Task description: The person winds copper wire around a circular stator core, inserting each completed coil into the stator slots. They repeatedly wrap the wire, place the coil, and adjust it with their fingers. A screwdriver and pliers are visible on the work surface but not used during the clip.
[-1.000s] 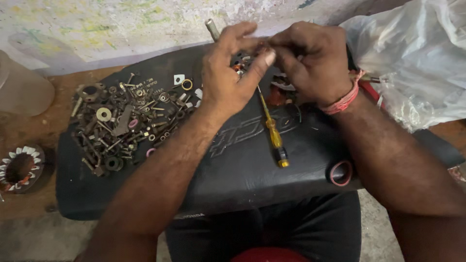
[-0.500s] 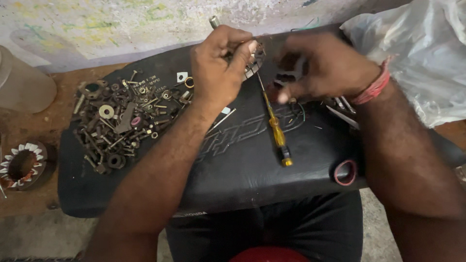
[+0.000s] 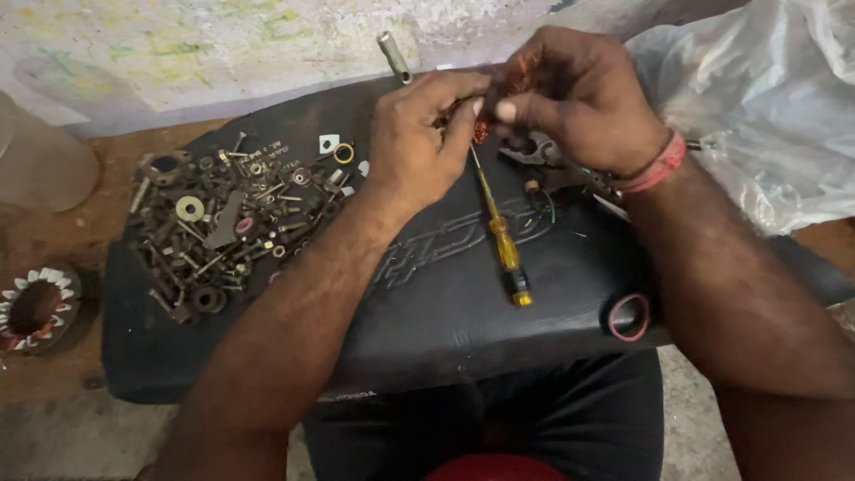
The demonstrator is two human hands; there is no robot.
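Two bare hands meet over a black seat cushion that lies on the bench. Going left to right: at nine o'clock on the bench lies a round stator ring with white-tipped teeth, and above it, at about ten o'clock, stands a pale plastic container. Next, on the left part of the cushion, lies a heap of bolts, nuts and washers. Further right, the left hand is curled, its fingertips pinched on a small copper-wound part, which sits at twelve o'clock, pressed between both hands. Just below the hands, a yellow-handled screwdriver lies on the cushion, tip toward twelve o'clock under the fingers, handle toward six o'clock. A grey metal tube pokes up behind the left hand at about eleven o'clock. The right hand, with a red thread band at its wrist, is clenched around the same copper part, thumb pressed against it. Below it, near four o'clock on the cushion, lies a small red ring. At two o'clock a crumpled clear plastic bag rests against the wall.
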